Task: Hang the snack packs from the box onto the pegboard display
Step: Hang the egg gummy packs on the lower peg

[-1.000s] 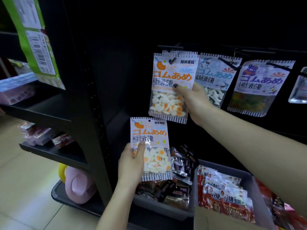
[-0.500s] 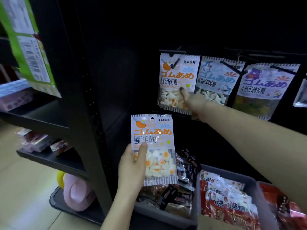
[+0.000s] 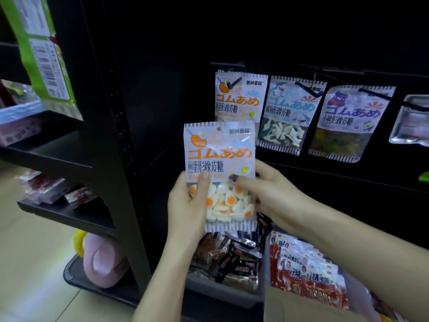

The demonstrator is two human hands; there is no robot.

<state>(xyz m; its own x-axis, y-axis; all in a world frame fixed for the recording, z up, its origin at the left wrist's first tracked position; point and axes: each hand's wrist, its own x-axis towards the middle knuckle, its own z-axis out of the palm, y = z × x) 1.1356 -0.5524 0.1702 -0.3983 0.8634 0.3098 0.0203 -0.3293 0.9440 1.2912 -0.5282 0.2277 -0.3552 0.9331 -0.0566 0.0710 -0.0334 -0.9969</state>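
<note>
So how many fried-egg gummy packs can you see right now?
2. One fried-egg pack hangs on the leftmost peg; the other pack is gripped by left hand and right hand. More may hide behind the hung one.

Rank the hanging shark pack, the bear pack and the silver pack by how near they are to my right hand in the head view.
1. Shark pack, up and just right of the right hand.
2. Bear pack, further right.
3. Silver pack, at the far right edge.
</note>
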